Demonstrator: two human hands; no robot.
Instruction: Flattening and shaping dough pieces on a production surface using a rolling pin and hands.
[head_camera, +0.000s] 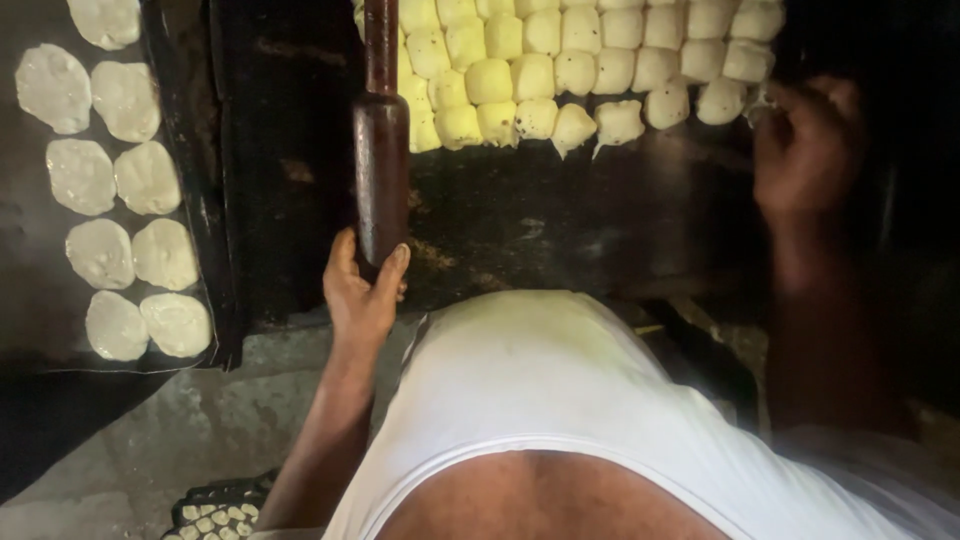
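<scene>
Left hand (362, 290) grip grasps the dark wooden rolling pin (381, 150) upright; right hand (805, 150) grip pinches the far-right pale dough balls (560, 60), blurred.

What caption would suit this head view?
Left hand grips a dark rolling pin; right hand reaches the dough balls.

Single head view, looking steeply down, close over dark work surface (560, 220)
</scene>
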